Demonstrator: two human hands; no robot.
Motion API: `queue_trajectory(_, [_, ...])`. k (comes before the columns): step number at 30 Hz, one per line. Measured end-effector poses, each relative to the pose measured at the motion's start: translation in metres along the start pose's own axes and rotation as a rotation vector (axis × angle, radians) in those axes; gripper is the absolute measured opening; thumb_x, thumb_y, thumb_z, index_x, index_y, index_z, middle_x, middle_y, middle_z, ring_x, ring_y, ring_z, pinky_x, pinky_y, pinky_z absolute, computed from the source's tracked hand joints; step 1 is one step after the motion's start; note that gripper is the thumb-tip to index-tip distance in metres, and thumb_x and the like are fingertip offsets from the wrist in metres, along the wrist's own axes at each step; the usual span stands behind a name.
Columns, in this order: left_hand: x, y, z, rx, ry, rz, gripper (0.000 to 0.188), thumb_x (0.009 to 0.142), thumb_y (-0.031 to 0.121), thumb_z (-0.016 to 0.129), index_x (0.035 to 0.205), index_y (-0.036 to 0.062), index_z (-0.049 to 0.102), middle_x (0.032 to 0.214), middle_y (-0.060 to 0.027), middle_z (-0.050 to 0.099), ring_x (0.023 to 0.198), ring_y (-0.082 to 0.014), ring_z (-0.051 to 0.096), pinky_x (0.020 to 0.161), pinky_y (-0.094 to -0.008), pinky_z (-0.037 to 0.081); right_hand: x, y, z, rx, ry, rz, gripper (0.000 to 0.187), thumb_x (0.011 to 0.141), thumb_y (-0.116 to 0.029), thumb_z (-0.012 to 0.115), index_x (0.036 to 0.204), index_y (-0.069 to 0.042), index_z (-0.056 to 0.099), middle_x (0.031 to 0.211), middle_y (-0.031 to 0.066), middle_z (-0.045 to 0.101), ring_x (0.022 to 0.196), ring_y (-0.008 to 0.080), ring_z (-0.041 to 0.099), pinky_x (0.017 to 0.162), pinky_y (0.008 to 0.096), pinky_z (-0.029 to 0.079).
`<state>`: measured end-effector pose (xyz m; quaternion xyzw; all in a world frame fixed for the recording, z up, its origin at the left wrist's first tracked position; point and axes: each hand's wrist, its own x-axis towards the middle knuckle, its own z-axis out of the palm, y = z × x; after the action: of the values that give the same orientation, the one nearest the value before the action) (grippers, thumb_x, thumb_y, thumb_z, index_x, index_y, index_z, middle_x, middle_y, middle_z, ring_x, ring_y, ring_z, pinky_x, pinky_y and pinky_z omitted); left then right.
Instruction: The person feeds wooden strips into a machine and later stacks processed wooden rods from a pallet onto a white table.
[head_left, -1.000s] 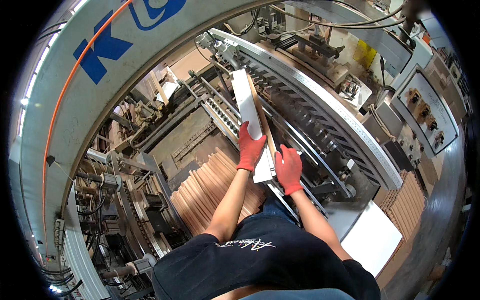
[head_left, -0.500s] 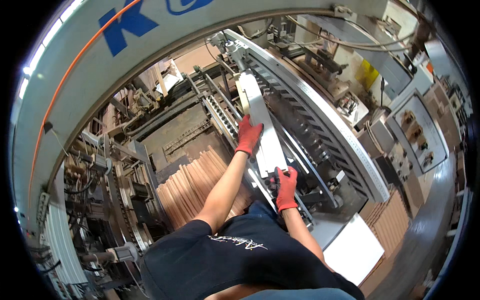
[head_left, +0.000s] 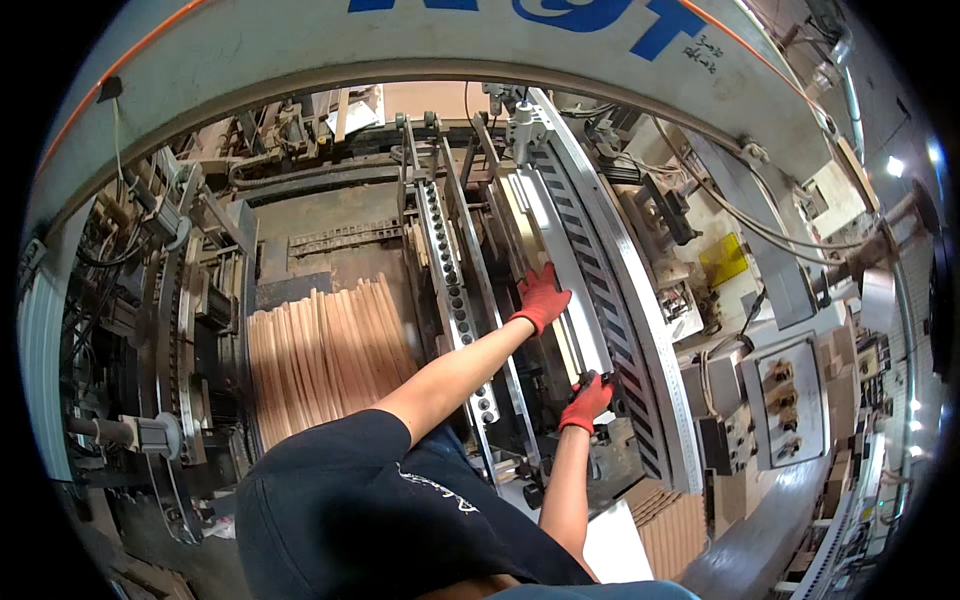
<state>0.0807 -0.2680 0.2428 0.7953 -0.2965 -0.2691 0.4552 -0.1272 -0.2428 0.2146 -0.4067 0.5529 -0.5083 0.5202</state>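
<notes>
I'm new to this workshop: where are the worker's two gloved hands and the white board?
left hand [head_left: 541, 297], head view, back of the red glove.
right hand [head_left: 588, 400], head view, red glove's knuckles.
white board [head_left: 565, 262], head view, its long flat face.

Long white board stack [head_left: 560, 265], tilted

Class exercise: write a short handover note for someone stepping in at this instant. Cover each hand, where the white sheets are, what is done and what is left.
Left hand: red glove, pressed flat against the upper part of the stack of white sheets.
Right hand: red glove, gripping the stack's lower end.
Stack: stands on edge in the machine's feeder, between the perforated rail and the curved slotted guide.
Done: the sheets are inside the feeder slot.
Left: both hands are on the stack, so it is not yet let go; whether it sits fully home cannot be told.
Nearby: brown cardboard sheets fanned on the left.
</notes>
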Motion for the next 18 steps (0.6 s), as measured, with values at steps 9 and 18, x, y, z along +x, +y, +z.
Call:
queue_trajectory(9, [0.014, 0.008, 0.009, 0.071, 0.107, -0.075, 0.075, 0.077, 0.031, 0.066, 0.145, 0.0152, 0.039, 0.142, -0.0285, 0.039, 0.131, -0.0529, 0.036, 0.114, -0.0486, 0.03, 0.015, 0.024, 0.024, -0.369, 0.036, -0.138, 0.034, 0.094, -0.021, 0.062, 0.111, 0.008, 0.057, 0.105, 0.0163, 0.063, 0.086, 0.0217, 0.063, 0.07, 0.037, 0.053])
queue_trajectory(18, [0.04, -0.024, -0.006, -0.137, 0.246, -0.017, 0.079, 0.079, 0.044, 0.072, 0.145, 0.0157, 0.039, 0.152, -0.0263, 0.033, 0.137, -0.05, 0.033, 0.114, -0.0496, 0.03, -0.001, 0.013, 0.019, 0.054, -0.076, -0.169, 0.027, 0.097, -0.014, 0.056, 0.12, -0.001, 0.051, 0.103, 0.0081, 0.061, 0.078, 0.0174, 0.06, 0.065, 0.0311, 0.051])
